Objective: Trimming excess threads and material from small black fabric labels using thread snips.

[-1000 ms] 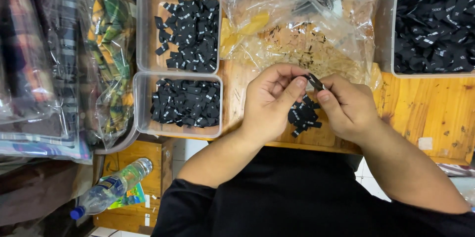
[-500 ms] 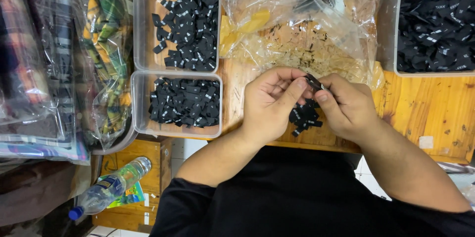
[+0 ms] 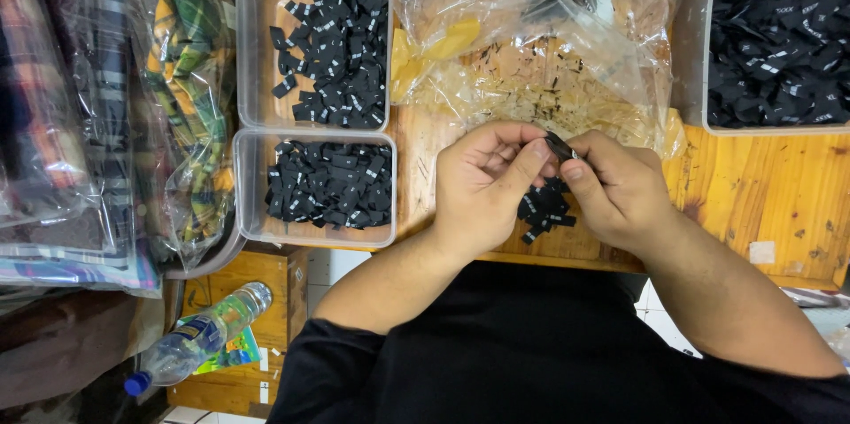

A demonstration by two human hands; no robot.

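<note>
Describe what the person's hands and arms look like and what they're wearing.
Both hands are bare: no gloves, rings or watch show on the left hand or the right hand. The forearms are bare too. Short black sleeves of a plain black shirt end about the elbows. The fingernails are short and unpainted.

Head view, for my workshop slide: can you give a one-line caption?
Both hands, left hand and right hand, pinch a small black fabric label above a little label pile on a wooden table.
</note>
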